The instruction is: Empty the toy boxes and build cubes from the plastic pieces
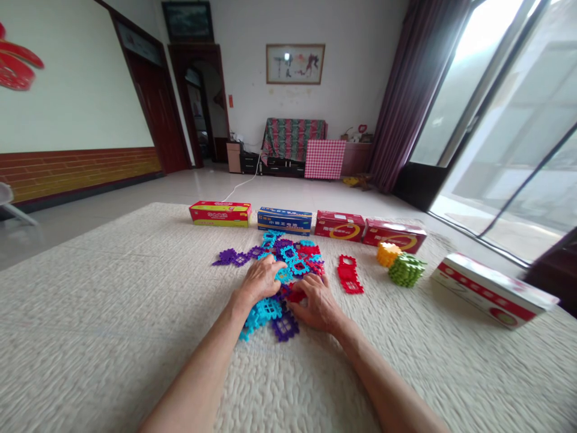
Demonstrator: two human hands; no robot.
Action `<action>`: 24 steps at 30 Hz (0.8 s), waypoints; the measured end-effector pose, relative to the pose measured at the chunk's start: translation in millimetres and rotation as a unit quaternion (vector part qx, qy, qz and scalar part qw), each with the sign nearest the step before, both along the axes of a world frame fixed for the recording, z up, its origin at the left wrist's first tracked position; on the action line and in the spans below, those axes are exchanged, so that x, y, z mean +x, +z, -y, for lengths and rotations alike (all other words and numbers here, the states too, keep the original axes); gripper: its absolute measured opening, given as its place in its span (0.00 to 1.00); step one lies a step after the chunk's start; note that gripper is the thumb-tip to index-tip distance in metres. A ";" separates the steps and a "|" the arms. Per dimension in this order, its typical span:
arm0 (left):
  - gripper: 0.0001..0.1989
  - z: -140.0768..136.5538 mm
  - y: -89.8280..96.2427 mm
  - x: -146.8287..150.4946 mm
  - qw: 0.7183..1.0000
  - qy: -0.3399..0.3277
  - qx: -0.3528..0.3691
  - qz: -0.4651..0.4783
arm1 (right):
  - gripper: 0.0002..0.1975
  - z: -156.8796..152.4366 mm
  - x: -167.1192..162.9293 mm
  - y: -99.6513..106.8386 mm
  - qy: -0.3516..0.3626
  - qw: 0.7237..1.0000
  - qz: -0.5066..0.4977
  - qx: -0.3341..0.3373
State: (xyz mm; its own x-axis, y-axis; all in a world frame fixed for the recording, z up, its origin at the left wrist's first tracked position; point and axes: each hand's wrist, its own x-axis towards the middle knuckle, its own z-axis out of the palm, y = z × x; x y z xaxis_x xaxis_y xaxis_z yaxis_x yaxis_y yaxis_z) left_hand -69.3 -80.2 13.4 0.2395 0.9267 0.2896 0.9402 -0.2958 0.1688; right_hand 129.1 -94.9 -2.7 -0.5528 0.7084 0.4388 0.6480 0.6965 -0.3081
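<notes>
A loose pile of notched, window-like plastic building pieces lies in front of me, with light-blue pieces (pixel 270 308), purple pieces (pixel 285 326) and red pieces (pixel 310 249) mixed together. My left hand (pixel 262 279) rests over the pile's left side, fingers curled together against light-blue pieces; whatever lies under them is hidden. Across from it, my right hand (pixel 316 300) has thumb and fingers closed at a red piece (pixel 296 293) at the pile's near right. Right of the pile, a few red pieces lie in a row (pixel 348 275). Farther right are an orange stack (pixel 388 254) and a green stack (pixel 406 269).
Along the far side of the quilted cover (pixel 135 288) stand a red-yellow box (pixel 220 214), a blue box (pixel 284 221) and two red boxes (pixel 339 225). A white-red box (pixel 493 290) lies at the right. Beyond are a tiled floor and a cloth-covered cabinet.
</notes>
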 end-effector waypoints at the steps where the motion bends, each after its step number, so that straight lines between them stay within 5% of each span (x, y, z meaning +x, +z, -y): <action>1: 0.23 -1.5 -2.3 -2.2 1.000 0.014 0.003 -0.001 | 0.06 0.0 0.3 0.7 0.001 1.000 0.001 -0.002; 8: 0.19 -11.1 -12.8 -11.2 0.994 0.073 0.056 0.064 | 0.04 2.0 -0.1 3.0 0.025 0.999 0.016 0.023; 15: 0.16 -20.3 -6.3 -11.9 0.953 0.052 0.146 0.259 | 0.03 -9.2 2.5 -3.0 0.020 0.994 -0.093 0.047; 19: 0.17 -20.6 -2.3 -4.5 0.915 0.035 0.116 0.385 | 0.07 -14.7 4.3 -2.4 -0.024 0.980 -0.195 0.028; 24: 0.19 -17.5 -3.8 4.8 0.900 0.046 0.067 0.428 | 0.10 -14.4 3.5 -0.5 -0.062 0.971 -0.232 -0.001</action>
